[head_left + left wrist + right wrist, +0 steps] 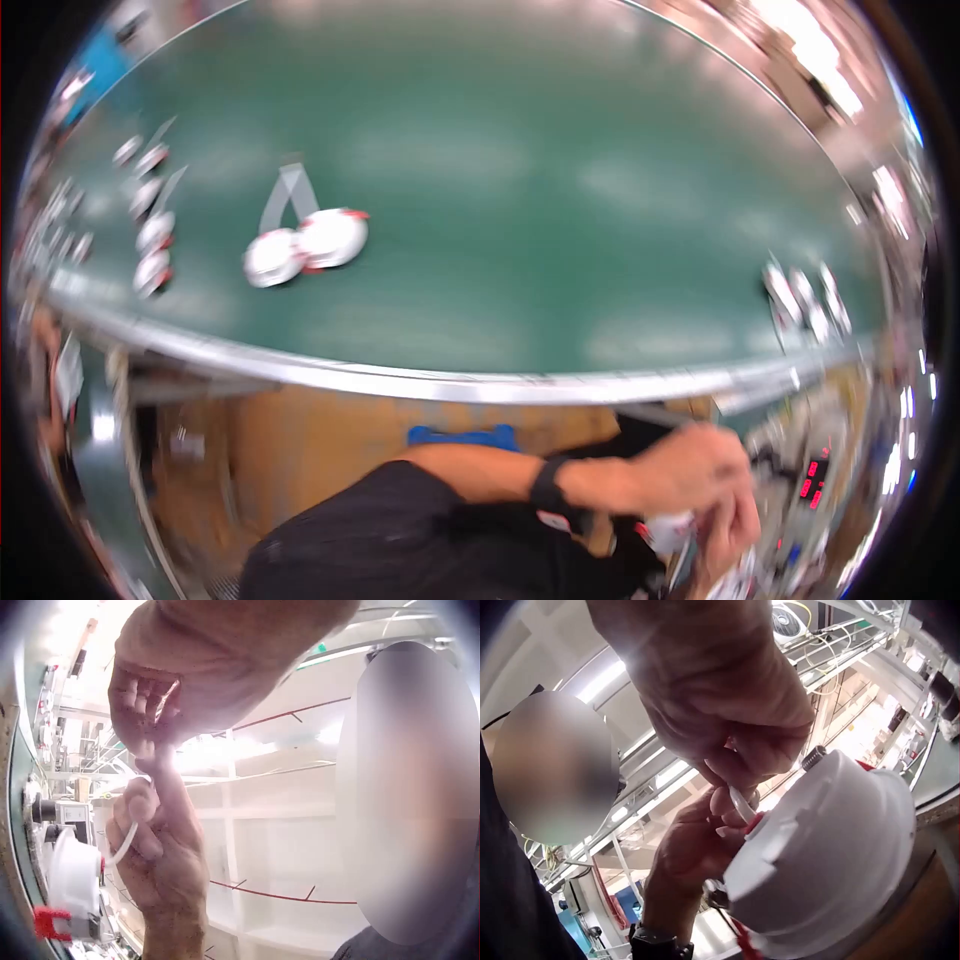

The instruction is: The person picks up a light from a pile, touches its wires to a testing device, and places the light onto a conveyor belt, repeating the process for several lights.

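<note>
My left hand [685, 470] and right hand [735, 530] meet beyond the bench's front edge, at lower right in the head view. In the left wrist view, the left hand [180, 682] is above with curled fingers, and the right hand [165, 847] grips a thin white strap [126, 847] running up to the left fingertips. Both hands pinch this strap. It comes from a round white device [825, 855] with red parts, hanging beside the hands. The right wrist view has the right hand [720, 690] above the left hand [694, 847]. Fingers partly cover the strap.
Two white round devices [333, 238] with pale straps lie left of centre on the green bench [520, 250]. Several more stand in a row [155, 232] farther left, and others [782, 292] lie at the right end. A red digital display [812, 480] shows at lower right.
</note>
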The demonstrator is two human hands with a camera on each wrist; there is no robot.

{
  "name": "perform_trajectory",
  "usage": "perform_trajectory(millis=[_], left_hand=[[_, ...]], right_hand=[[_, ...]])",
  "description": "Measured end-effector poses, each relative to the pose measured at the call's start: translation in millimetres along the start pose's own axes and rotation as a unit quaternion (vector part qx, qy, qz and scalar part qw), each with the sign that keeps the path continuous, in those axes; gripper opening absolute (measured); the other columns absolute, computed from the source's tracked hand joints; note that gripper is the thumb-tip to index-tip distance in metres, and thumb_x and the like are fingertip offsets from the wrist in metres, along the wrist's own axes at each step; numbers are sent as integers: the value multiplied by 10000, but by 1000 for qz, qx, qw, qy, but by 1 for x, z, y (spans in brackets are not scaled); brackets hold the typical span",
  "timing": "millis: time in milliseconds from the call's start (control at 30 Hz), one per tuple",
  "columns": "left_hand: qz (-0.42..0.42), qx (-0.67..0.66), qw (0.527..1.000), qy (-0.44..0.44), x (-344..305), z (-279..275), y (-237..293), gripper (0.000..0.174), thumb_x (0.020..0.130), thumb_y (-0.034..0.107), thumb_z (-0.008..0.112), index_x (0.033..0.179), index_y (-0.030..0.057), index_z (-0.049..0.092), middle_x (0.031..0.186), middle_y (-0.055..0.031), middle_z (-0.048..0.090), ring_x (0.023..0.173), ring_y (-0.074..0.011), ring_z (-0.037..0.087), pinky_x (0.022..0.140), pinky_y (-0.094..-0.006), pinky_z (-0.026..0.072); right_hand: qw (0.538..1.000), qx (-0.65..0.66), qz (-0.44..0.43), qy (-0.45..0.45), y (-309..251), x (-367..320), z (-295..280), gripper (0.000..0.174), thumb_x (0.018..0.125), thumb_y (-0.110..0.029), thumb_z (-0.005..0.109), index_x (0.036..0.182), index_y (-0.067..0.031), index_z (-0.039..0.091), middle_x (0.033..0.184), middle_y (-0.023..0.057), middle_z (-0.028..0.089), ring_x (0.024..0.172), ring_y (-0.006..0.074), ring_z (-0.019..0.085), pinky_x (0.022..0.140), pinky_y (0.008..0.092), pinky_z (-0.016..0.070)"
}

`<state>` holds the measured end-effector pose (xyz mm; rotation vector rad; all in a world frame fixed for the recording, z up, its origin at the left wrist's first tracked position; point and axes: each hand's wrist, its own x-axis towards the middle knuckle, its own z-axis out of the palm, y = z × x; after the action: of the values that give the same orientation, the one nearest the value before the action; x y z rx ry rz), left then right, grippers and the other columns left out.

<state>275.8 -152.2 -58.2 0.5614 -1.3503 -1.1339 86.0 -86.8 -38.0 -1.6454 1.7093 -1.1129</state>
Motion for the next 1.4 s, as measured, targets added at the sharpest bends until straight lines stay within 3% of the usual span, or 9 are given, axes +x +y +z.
perform_trajectory(millis=[133,300,500,567,733,1000,1133,1233,1400], left_hand=[[-277,-230,909,-210,22,8,14,255,1014,235,621,955,14,734,738,-7,670,582,-44,564,548,-203,460],[-324,-213,890,-239,32,73,13,362,1038,284,555,967,-36,708,761,-59,684,561,-90,610,523,-225,504],[-496,-454,674,-305,29,149,0,302,1048,231,502,1107,-40,621,870,-72,673,616,-124,628,521,-234,488],[-534,-434,682,-247,17,170,-8,295,1037,224,527,1148,-38,608,857,-56,657,626,-118,615,532,-237,493],[-283,-126,912,-268,3,203,-14,195,986,187,657,1055,7,686,877,-33,694,688,-86,628,608,-248,521],[-292,-148,885,-331,-6,223,-30,216,1024,199,600,1130,17,652,905,1,682,832,-68,629,800,-247,513],[-325,-136,850,-392,-13,215,-41,499,1049,316,548,1428,-2,480,1289,-75,604,1145,-131,572,1006,-290,435],[-476,-245,710,-458,-31,202,-53,549,973,238,669,1426,20,447,1242,-94,607,1109,-199,637,936,-357,562],[-535,-263,704,-386,-41,228,-70,615,911,34,663,1454,29,375,1229,-140,621,983,-318,718,812,-393,643]], right_hand=[[995,-1,82,-61,-52,-13,-29,189,987,-125,615,942,33,708,659,20,642,524,53,498,468,217,335],[977,181,108,-42,-28,-29,-74,180,1014,-141,591,990,6,692,686,11,659,537,21,491,476,190,351],[940,320,109,55,6,-64,-123,190,1006,-137,608,954,25,693,705,33,662,613,42,588,552,187,434],[934,334,102,81,18,-73,-133,213,1003,-163,618,946,26,698,704,24,665,598,33,579,513,188,427],[909,379,126,120,32,-86,-150,230,1002,-176,624,935,30,700,714,32,680,570,23,566,483,185,413],[893,396,126,172,47,-76,-155,248,1009,-188,609,937,34,692,662,34,647,472,4,447,427,182,331],[886,398,122,204,59,-73,-157,258,1020,-206,600,952,27,687,673,42,645,454,4,416,415,183,304],[890,366,143,229,74,-68,-159,273,1020,-237,602,951,14,683,670,45,649,439,10,416,408,183,295],[918,260,187,232,121,-47,-165,293,1014,-257,600,926,10,682,657,22,635,475,10,426,435,195,316]])
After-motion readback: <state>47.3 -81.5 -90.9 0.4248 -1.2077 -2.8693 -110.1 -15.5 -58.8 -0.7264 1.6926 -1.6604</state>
